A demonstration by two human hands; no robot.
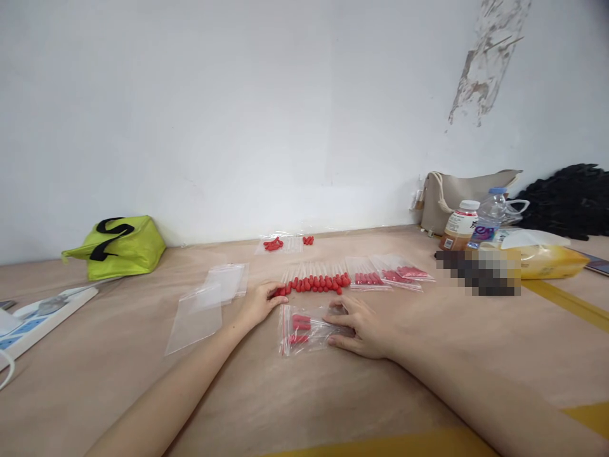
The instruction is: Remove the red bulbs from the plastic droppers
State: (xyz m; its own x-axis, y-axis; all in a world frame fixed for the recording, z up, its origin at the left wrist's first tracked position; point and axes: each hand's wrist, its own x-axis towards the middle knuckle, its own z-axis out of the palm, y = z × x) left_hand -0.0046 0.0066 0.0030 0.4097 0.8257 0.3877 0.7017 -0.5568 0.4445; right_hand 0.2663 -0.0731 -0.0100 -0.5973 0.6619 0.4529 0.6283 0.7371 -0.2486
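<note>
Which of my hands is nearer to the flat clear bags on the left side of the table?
Left. Your left hand is just right of the flat clear bags, by the red-tipped sticks; your right hand is farther right, at the bag with red pieces.

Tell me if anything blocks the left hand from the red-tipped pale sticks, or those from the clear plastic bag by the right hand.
Nothing visible blocks the left hand; its fingers are at the red-tipped sticks. Toward the bag, the left thumb and right hand edge in at the ends; brown surface shows between.
</note>
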